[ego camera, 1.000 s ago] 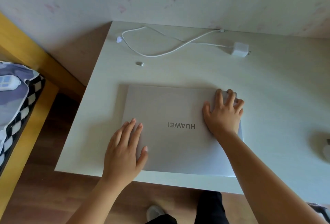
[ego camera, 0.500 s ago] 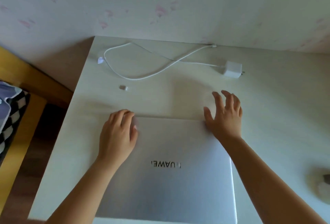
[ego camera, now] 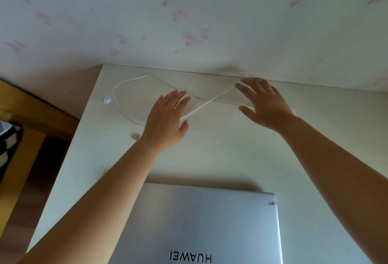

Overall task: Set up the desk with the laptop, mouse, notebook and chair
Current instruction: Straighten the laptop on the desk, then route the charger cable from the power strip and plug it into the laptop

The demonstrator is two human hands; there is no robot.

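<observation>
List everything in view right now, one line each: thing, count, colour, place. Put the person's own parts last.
desk: 1, pale off-white, against the wall, fills the middle of the view.
laptop: 1, silver, lid closed, on the desk's near edge.
charging cable: 1, white, looped at the back of the desk, passing under both hands.
small plug piece: 1, white, at the desk's far left edge beside the cable loop.
small object: 1, greyish, on the desk by the left wrist, too blurred to name.
wallpaper: 1, pale with faint pink marks, behind the desk.
checked fabric: 1, black and white, far left edge.
left hand: 1, open, over the cable.
right hand: 1, open, fingers spread, over the cable near the wall.
</observation>
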